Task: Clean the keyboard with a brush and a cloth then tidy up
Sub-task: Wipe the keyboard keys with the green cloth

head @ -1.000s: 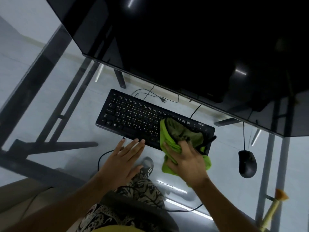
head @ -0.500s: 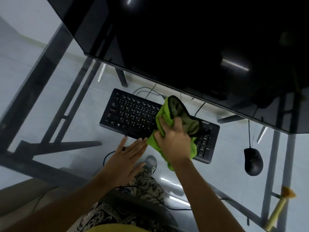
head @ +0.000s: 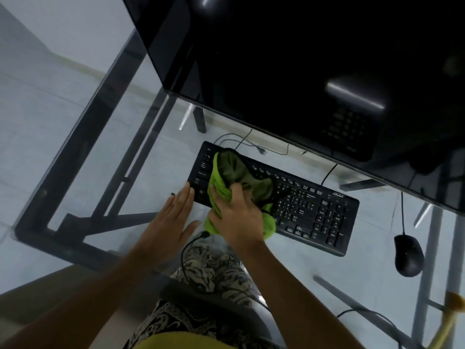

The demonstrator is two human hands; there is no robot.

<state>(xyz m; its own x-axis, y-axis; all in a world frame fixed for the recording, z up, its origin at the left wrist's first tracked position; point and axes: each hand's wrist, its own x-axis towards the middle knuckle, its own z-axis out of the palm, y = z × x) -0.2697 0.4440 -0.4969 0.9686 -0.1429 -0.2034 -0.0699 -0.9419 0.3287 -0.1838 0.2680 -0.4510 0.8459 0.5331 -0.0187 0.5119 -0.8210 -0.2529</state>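
Wiping the left part of the keyboard [head: 297, 205], we hold the green cloth [head: 221, 182] bunched in our right hand [head: 236, 215], the fingers closed around its lower folds while the upper part spreads over the keys. Our left hand [head: 171, 217] holds nothing: it lies flat and spread on the glass tabletop [head: 105, 152], with the fingertips touching the near left corner of the keyboard. The keyboard lies at a slant in the middle of the tabletop, under the dark monitor [head: 314, 59], and a black mouse [head: 409, 255] rests well apart on the right. The cloth is soft and light, so we think it is best gripped as a bundle. The keyboard looks stiff and rather light, and on smooth glass it may slide easily, so we judge that the edge is the good place to steady it. At the lower right a yellow brush [head: 450, 321] shows only partly.
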